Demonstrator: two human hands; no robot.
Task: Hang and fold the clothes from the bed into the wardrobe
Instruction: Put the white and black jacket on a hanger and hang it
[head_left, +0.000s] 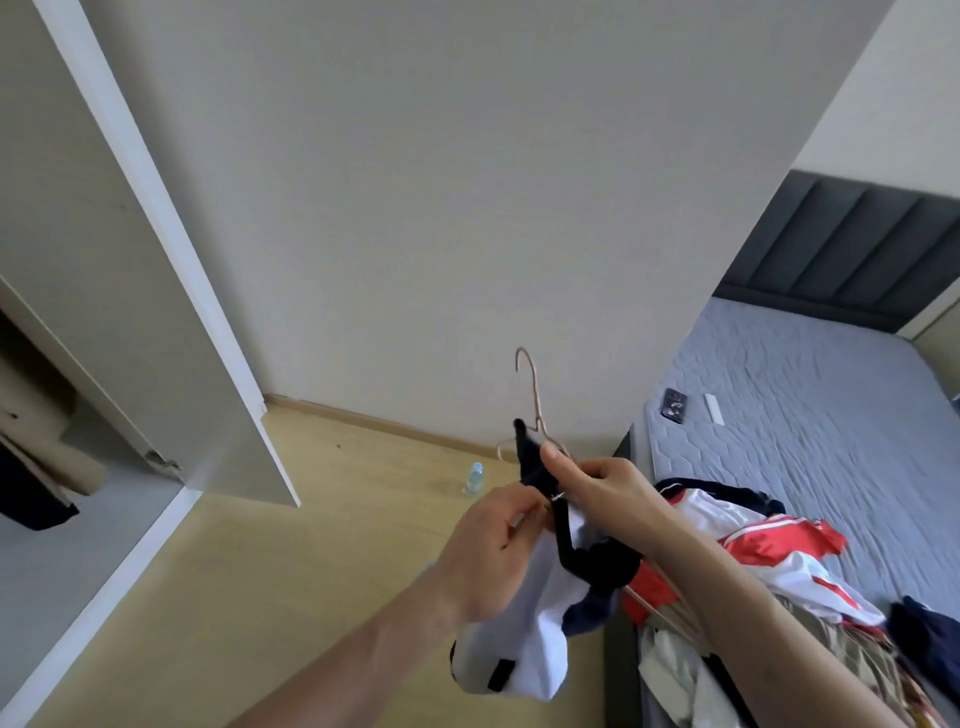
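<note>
White garment (524, 618) and hanger (535, 400) gripped by both hands (545, 509) above open floor (322, 545).

white-and-black garment (524, 639), rose-gold hanger (535, 395); blue-grey bed (810, 415)

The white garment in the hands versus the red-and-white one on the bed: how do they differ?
The white garment hangs in the air, gripped by the left hand and right hand; the red-and-white garment lies crumpled on the bed. The first has black trim, the second red panels. Both are mostly white.
</note>
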